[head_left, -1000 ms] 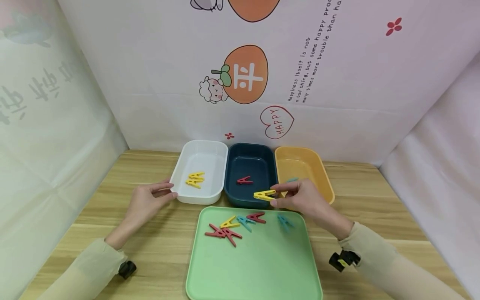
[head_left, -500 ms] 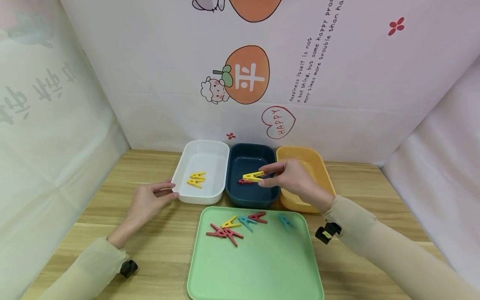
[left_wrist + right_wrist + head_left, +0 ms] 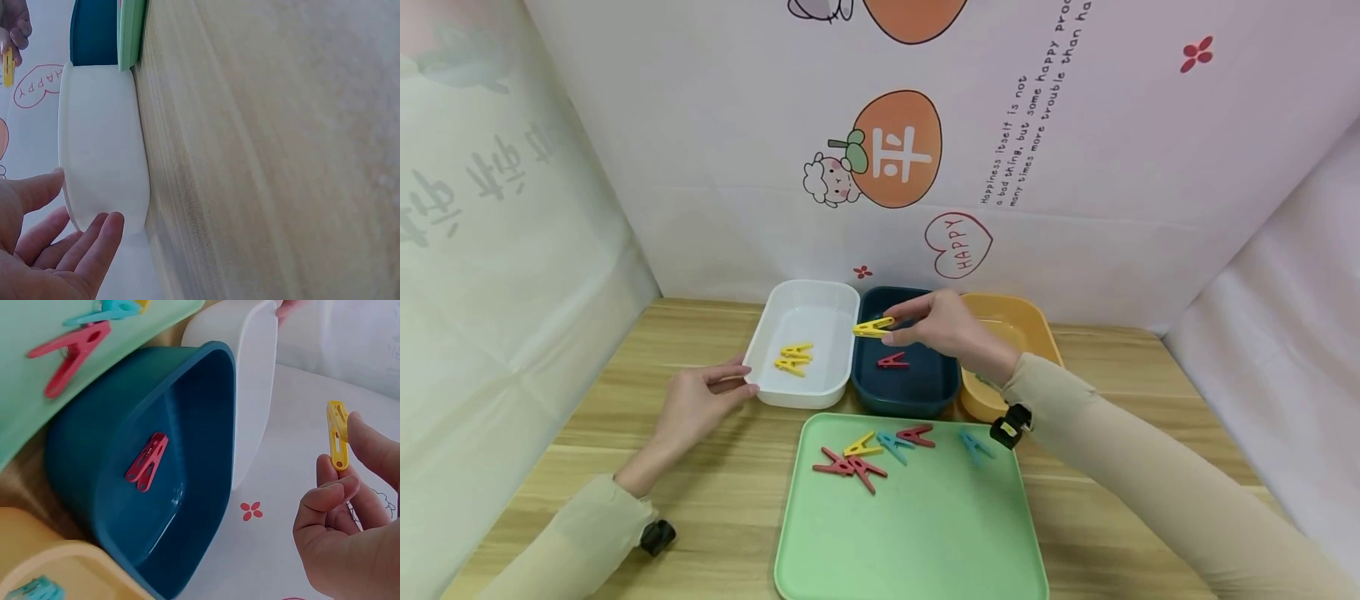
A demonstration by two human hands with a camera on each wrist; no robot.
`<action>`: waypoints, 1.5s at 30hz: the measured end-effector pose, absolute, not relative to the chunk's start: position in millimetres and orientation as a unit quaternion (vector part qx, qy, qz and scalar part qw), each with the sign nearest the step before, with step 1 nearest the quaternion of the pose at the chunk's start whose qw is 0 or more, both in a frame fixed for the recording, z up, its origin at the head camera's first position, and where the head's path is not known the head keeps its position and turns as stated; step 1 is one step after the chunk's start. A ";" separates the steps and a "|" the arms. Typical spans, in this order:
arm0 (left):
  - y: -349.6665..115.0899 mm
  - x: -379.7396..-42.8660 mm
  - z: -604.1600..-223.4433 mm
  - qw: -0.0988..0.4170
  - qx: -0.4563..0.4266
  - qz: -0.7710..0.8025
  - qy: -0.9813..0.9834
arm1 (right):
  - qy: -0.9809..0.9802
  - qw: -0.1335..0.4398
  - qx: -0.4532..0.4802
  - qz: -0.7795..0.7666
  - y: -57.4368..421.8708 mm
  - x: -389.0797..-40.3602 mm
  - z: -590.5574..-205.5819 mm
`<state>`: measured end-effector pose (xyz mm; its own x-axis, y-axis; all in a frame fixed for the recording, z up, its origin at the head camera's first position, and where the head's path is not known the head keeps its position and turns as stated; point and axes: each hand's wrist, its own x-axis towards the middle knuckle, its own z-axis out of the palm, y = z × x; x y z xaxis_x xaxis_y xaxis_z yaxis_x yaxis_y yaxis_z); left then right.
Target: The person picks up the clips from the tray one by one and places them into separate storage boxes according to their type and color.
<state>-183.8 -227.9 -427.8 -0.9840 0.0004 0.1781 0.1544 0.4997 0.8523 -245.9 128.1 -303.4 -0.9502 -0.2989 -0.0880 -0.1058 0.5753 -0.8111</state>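
Note:
A yellow clothespin (image 3: 869, 328) is pinched between the thumb and fingers of my right hand (image 3: 951, 329), held above the dark blue box (image 3: 906, 400) near its left rim. Inside that box lies one red clothespin (image 3: 892, 361). My left hand (image 3: 696, 404) touches the near left corner of the white box (image 3: 797, 401), thumb at the rim and fingers by the outer wall in the left wrist view. Two yellow clothespins (image 3: 792, 358) lie in the white box. Red, blue and yellow clothespins, among them a red clothespin (image 3: 916, 435), rest on the green tray (image 3: 925, 533).
To the right of the blue box stands an orange-yellow box (image 3: 1047, 337), partly behind my right forearm; blue clothespin parts (image 3: 37, 591) show in it. The three boxes stand side by side against a printed cloth backdrop (image 3: 737, 167). The wooden table (image 3: 715, 492) lies beneath.
My right hand has moved left and away from me with the yellow clothespin, from near the orange-yellow box to over the dark blue one. My left hand has stayed at the white box.

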 end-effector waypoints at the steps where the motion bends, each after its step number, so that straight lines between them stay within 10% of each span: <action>1: -227.7 -183.7 -427.6 0.077 -0.045 -0.497 -0.863 | 0.880 0.109 -0.114 -0.447 125.4 -247.7 -303.7; 45: -229.0 -187.4 -427.7 0.079 -0.049 -0.496 -0.863 | 0.899 0.108 -0.095 -0.413 33.8 -315.0 -355.7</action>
<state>-187.4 -229.0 -427.7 -0.9826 0.0066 0.1855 0.1636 0.5029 0.8487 -315.0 33.8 -355.7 -0.9587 -0.2598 -0.1160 -0.0814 0.6411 -0.7631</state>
